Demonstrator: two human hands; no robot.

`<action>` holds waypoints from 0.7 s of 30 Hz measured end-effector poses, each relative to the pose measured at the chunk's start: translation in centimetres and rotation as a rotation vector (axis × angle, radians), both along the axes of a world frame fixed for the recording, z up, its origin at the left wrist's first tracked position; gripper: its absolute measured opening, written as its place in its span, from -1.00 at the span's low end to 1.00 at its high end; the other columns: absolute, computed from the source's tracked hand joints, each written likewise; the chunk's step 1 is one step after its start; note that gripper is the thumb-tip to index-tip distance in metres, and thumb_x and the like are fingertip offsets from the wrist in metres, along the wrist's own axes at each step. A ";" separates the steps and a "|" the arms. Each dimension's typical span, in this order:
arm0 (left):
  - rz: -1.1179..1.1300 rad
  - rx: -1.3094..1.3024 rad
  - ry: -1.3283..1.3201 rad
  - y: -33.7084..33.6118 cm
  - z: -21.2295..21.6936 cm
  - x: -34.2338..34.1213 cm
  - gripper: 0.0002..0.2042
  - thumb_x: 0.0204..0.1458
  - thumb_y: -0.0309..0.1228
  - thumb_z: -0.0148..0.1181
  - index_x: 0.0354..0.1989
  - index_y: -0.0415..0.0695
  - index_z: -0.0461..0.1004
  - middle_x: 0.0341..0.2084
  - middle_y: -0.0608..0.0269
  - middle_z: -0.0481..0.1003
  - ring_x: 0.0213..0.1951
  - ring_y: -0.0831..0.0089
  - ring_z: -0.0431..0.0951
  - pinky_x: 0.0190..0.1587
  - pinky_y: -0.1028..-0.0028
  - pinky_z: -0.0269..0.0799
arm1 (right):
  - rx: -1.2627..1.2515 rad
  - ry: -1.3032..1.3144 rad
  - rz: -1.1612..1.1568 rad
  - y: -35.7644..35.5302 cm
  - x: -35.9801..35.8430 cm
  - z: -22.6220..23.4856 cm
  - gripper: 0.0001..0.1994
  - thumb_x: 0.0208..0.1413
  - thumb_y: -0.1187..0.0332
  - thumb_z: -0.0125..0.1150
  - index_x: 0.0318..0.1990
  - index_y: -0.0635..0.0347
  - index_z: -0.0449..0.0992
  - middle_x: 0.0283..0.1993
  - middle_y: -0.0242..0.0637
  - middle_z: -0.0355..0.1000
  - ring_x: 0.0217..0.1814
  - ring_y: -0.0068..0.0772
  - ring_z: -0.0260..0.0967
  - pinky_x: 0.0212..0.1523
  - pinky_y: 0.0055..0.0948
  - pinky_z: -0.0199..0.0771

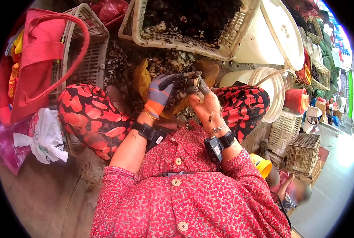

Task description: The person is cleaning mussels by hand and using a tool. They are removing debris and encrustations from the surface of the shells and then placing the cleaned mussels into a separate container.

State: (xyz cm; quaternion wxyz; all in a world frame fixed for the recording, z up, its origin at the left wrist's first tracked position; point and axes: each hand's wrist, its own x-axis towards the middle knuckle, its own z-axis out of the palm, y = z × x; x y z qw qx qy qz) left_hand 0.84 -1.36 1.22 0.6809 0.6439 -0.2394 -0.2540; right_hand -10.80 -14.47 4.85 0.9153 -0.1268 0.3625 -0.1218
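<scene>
My left hand, in a grey glove with an orange cuff, reaches over the floor between my knees. Its dirt-darkened fingers are closed and meet my right hand's fingertips. The right hand has a bare palm and dark coverings on its fingers; these are bent around a small brownish piece, too small and dirty to name. Whether the left fingers grip a slim tool or the same piece is hidden. Beneath both hands lie pale and dark shell-like scraps and a dirty yellow cloth-like thing.
Ahead stands a beige plastic crate of dark shell-like lumps. White buckets are at the right, a red bag and grey crate at the left. Further right are stacked crates and another person.
</scene>
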 end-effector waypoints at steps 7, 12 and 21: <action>0.025 -0.104 0.282 -0.2 1.3 -0.1 -0.72 -0.18 -0.63 0.10 -0.23 -0.17 0.52 -0.32 0.18 0.50 -0.18 0.28 0.46 -0.09 0.43 0.34 | -0.089 0.073 -0.059 0.5 0.4 1.9 -0.85 0.09 0.45 0.04 -0.17 0.17 0.42 -0.24 -0.35 0.44 -0.27 -0.47 0.34 -0.40 -0.49 0.36; 0.027 -0.023 -0.580 -0.5 4.3 -0.7 -0.75 -0.07 -0.63 0.03 -0.19 -0.23 0.51 -0.25 0.19 0.51 -0.19 0.38 0.49 -0.12 0.49 0.38 | 0.214 -0.104 -0.174 0.8 0.7 1.6 -0.85 0.11 0.49 -0.02 -0.17 0.24 0.42 -0.22 -0.25 0.41 -0.28 -0.43 0.32 -0.42 -0.55 0.39; -0.011 -0.022 -0.348 -0.4 3.2 -0.5 -0.72 -0.10 -0.62 0.04 -0.19 -0.12 0.54 -0.33 0.21 0.51 -0.23 0.38 0.48 -0.13 0.47 0.38 | 0.333 -0.001 -0.230 0.9 0.0 0.7 -0.83 0.11 0.48 -0.03 -0.17 0.30 0.41 -0.26 -0.19 0.41 -0.36 -0.37 0.34 -0.45 -0.51 0.48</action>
